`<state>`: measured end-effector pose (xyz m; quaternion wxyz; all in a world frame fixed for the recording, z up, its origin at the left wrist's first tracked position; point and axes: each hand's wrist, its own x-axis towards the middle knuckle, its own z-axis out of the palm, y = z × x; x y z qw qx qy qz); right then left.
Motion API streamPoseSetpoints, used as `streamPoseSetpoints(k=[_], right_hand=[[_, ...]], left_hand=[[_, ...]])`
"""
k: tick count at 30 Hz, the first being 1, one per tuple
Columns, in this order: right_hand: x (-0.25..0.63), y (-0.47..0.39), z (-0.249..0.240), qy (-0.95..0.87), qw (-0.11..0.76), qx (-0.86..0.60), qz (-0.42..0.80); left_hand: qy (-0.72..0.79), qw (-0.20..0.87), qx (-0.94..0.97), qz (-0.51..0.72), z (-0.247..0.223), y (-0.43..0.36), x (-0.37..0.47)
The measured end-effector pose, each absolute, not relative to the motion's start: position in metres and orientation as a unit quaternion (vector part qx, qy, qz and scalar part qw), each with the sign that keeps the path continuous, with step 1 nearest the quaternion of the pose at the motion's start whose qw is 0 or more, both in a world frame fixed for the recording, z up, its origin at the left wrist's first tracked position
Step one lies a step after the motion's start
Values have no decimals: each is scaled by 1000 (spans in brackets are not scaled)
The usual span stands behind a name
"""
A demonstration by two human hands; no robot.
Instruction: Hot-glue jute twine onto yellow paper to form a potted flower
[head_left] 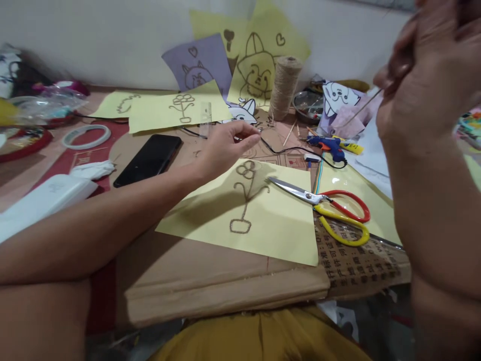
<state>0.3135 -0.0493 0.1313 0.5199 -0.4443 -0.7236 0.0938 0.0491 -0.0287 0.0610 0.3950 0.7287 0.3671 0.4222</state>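
Observation:
My right hand (432, 70) is raised at the upper right, its fingers closed on a thin strand of twine (363, 107) that slants down to the left. Over the top edge of a yellow sheet (285, 235), my left hand (229, 148) has thumb and forefinger pinched together; anything between them is too small to make out. On that sheet a flower in a pot (240, 226) is outlined in brown cord. Scissors (311, 197) with one red and one yellow handle lie across the sheet's right edge, blades partly apart.
A twine spool (286, 87) stands at the back beside yellow and purple sheets with cord animal outlines. A blue glue gun (328, 145) and its black cable lie right of centre. At left are a black phone (148, 160), a tape roll (86, 136) and a white box (48, 200).

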Motion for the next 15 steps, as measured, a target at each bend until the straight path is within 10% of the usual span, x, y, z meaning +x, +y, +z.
streamPoseSetpoints(k=[9,15], right_hand=[[258,-23,64,-726,495,-459,135],[249,3,58,-738,479,-460,119]], left_hand=[[279,708,496,418,47,-18,78],[318,700,452,452,48,-4,85]])
